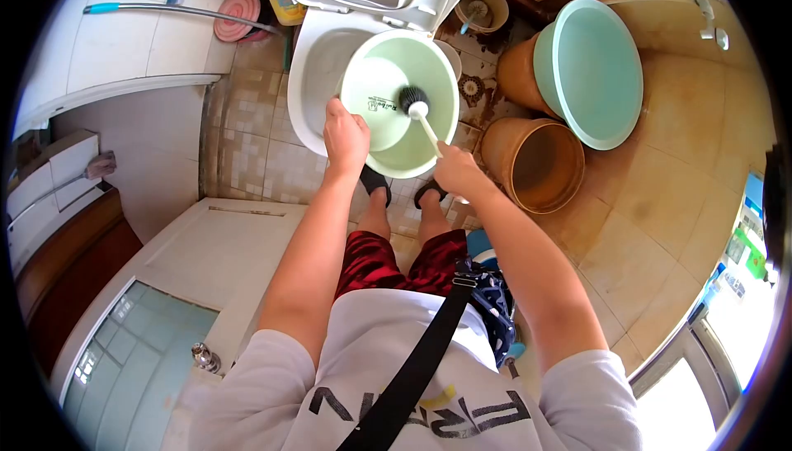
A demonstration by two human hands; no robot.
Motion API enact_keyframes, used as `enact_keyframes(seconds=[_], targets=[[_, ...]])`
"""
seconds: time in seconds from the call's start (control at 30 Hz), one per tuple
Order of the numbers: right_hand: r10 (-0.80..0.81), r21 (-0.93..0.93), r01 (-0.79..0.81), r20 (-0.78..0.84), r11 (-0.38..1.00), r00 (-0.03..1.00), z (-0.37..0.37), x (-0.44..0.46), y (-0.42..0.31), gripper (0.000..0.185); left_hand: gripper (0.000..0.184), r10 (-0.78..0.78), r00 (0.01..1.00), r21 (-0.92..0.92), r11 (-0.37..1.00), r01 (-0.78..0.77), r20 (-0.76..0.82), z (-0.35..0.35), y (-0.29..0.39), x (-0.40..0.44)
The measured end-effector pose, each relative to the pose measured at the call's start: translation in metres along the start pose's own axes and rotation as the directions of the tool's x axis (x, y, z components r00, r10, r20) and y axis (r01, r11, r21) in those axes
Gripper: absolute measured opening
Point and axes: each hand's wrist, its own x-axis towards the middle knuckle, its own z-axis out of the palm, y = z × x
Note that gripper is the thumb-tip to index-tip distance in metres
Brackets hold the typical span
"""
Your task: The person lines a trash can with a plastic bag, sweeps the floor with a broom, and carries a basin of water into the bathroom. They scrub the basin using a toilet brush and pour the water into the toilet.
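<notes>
A pale green plastic basin with dark print on its bottom is held tilted in front of the toilet, over part of the bowl. My left hand grips the basin's near left rim. In my right hand is the white handle of a toilet brush. The brush's round head of black bristles touches the inside of the basin near its middle. My right fingers are wrapped around the handle, close to the basin's near right rim.
Right of the toilet stand a brown bucket and a large mint-green basin leaning on another brown container. A small pot and a floor drain lie behind. At left are a long-handled pole and a door.
</notes>
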Motion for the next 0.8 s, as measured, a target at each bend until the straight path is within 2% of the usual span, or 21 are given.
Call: enact_keyframes(seconds=[0.07, 0.1, 0.17, 0.3, 0.33, 0.4, 0.43, 0.47, 0.5, 0.53, 0.63, 0.67, 0.7, 0.73, 0.77, 0.8], targets=[[0.065, 0.098, -0.085, 0.196, 0.992, 0.978, -0.046, -0.03, -0.016, 0.045, 0.026, -0.065, 0.996, -0.002, 0.998, 0.065, 0.066, 0.002, -0.005, -0.003], [-0.003, -0.003, 0.003, 0.095, 1.0, 0.995, -0.046, -0.027, -0.013, 0.046, 0.027, -0.098, 0.991, -0.001, 0.995, 0.099, 0.094, 0.0, -0.005, -0.002], [-0.164, -0.214, 0.143, -0.08, 0.966, 0.983, -0.04, -0.019, -0.007, 0.047, 0.029, -0.063, 0.995, 0.013, 0.998, 0.062, 0.071, 0.001, -0.002, -0.005], [-0.269, -0.533, 0.108, -0.235, 0.839, 0.934, -0.04, 0.003, -0.01, 0.061, 0.031, -0.001, 1.0, 0.011, 1.0, 0.001, 0.008, 0.004, -0.007, -0.006], [-0.261, -0.552, 0.085, -0.248, 0.829, 0.933, -0.034, 0.009, 0.002, 0.065, 0.032, 0.004, 1.0, 0.0, 1.0, -0.004, 0.009, 0.004, -0.007, -0.006], [-0.164, -0.457, 0.057, -0.197, 0.887, 0.967, -0.014, 0.008, 0.017, 0.055, 0.033, 0.012, 1.0, -0.021, 1.0, -0.012, 0.0, 0.003, -0.008, 0.0], [-0.112, -0.411, 0.034, -0.166, 0.911, 0.98, -0.008, 0.003, 0.024, 0.051, 0.033, 0.036, 0.998, -0.008, 0.999, -0.035, 0.049, 0.005, -0.005, -0.003], [-0.012, -0.143, 0.014, 0.019, 0.99, 1.0, -0.007, 0.003, 0.03, 0.048, 0.034, 0.059, 0.994, 0.001, 0.998, -0.059, 0.089, 0.009, -0.001, -0.005], [0.037, 0.128, -0.068, 0.225, 0.99, 0.974, -0.01, -0.003, 0.031, 0.045, 0.035, 0.082, 0.988, 0.011, 0.996, -0.084, 0.131, 0.011, 0.002, -0.009], [0.03, 0.37, -0.205, 0.427, 0.906, 0.904, -0.013, -0.013, 0.031, 0.043, 0.037, 0.172, 0.979, -0.009, 0.985, -0.172, 0.107, 0.015, 0.003, -0.017], [0.05, 0.364, -0.147, 0.262, 0.92, 0.964, -0.033, -0.038, 0.032, 0.042, 0.038, 0.082, 0.996, -0.046, 0.996, -0.081, 0.026, 0.017, 0.0, -0.022], [0.039, 0.285, -0.084, 0.161, 0.955, 0.986, -0.036, -0.039, 0.03, 0.044, 0.038, 0.061, 0.998, -0.073, 0.996, -0.059, 0.02, 0.014, -0.002, -0.019], [-0.048, 0.138, 0.051, -0.028, 0.989, 0.998, -0.03, -0.032, 0.033, 0.046, 0.038, 0.08, 0.997, -0.064, 0.995, -0.078, 0.022, 0.008, -0.001, -0.018], [-0.169, -0.039, 0.164, -0.21, 0.986, 0.963, -0.024, -0.021, 0.036, 0.047, 0.038, 0.105, 0.994, -0.057, 0.993, -0.104, 0.012, 0.004, 0.002, -0.011], [-0.307, -0.229, 0.236, -0.358, 0.945, 0.882, -0.02, -0.011, 0.039, 0.049, 0.038, 0.128, 0.992, -0.047, 0.991, -0.127, 0.006, 0.0, 0.004, -0.007], [-0.292, -0.311, 0.19, -0.325, 0.931, 0.899, -0.023, -0.007, 0.033, 0.053, 0.038, 0.049, 0.997, -0.045, 0.998, -0.047, 0.058, -0.006, 0.008, -0.007]])
